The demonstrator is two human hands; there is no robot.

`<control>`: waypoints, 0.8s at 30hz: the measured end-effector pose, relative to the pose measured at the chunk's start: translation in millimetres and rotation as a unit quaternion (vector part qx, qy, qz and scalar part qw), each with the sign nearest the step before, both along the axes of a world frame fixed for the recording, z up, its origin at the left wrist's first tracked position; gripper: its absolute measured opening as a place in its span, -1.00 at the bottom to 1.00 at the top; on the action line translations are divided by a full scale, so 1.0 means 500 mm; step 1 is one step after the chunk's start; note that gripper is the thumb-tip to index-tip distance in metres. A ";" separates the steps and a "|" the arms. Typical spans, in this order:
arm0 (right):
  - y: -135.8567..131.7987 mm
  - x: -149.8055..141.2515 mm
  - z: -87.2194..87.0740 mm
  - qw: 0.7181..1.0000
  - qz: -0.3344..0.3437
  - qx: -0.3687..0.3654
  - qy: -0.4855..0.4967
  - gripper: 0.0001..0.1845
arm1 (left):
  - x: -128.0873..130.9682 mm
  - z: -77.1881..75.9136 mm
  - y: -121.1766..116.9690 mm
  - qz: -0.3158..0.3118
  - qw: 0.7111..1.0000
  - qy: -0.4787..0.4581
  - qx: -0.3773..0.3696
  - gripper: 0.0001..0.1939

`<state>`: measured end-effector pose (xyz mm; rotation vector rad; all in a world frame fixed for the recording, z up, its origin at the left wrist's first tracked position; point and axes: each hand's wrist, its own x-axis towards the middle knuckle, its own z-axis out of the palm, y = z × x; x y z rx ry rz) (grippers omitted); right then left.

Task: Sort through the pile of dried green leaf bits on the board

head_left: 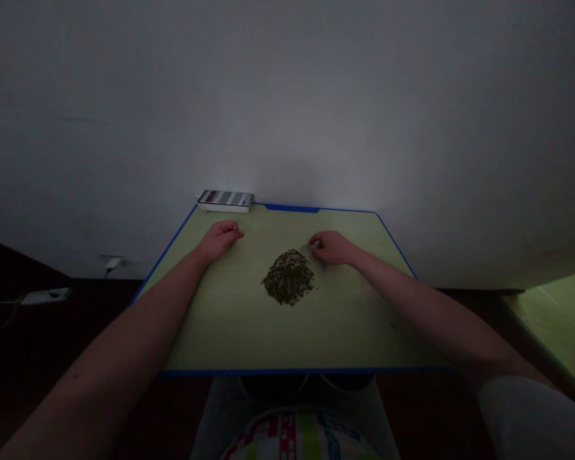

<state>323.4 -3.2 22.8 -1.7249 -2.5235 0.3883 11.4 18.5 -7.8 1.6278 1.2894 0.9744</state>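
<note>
A pile of small dark green-brown grains or beans (pixel 289 278), too dim to name more exactly, is heaped on the middle of the small pale table (pixel 249 338). My right hand (pixel 333 247) is just beyond the pile's right side, fingers pinched on a clear see-through object (pixel 322 264). Its edge shows by the fingertips beside the heap; most of it is hidden, and I cannot tell its kind. To the left of the heap, my left hand (pixel 219 240) rests on the tabletop, fingers curled in a loose fist, with nothing showing in it.
At the table's far left corner a phone (pixel 227 197) lies on a white box (pixel 224 207). A blue rim edges the table, and a pale wall (pixel 287 102) rises behind it. A power strip (pixel 45 296) and a plugged-in charger (pixel 114 262) are at the left.
</note>
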 end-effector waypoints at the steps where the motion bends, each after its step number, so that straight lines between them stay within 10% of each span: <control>1: -0.001 0.000 0.000 1.000 -0.007 0.000 0.004 -0.63 | 0.000 0.000 0.000 -0.001 1.000 -0.001 0.002 -0.72; 19: -0.020 0.079 0.017 0.937 -0.082 -0.193 0.278 -0.80 | 0.004 0.002 -0.001 0.012 1.000 0.005 0.001 -0.74; 24: -0.052 0.107 0.056 0.970 0.062 -0.043 0.231 -0.88 | 0.004 0.003 0.000 0.013 1.000 0.007 -0.003 -0.74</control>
